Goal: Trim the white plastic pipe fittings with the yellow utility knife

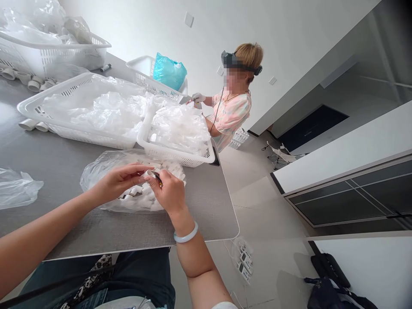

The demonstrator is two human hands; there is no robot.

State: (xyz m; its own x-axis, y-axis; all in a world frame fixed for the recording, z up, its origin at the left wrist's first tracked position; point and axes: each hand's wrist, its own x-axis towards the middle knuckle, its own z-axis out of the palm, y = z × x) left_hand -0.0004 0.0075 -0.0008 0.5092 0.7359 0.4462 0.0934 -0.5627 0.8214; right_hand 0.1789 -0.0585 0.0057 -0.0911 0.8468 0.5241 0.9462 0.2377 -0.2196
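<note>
My left hand (pixel 128 178) grips a small white tubular piece (pixel 149 174) between thumb and fingers, its open end showing. Close against it on the right, my right hand (pixel 169 189) is closed around a thin dark tool (pixel 157 176), whose tip meets the piece. Both hands are above a clear plastic bag (pixel 96 169) lying on the grey table (pixel 206 206). Many small white pieces (pixel 141 199) fill the bag. My fingers partly hide the tool.
White baskets (pixel 122 140) (pixel 180 155) holding clear bags stand behind my hands. Another basket (pixel 137 64) holds a blue bag (pixel 169 71). White pipe pieces (pixel 28 124) lie at the left. A person (pixel 233 107) wearing a headset stands beyond the table's right corner.
</note>
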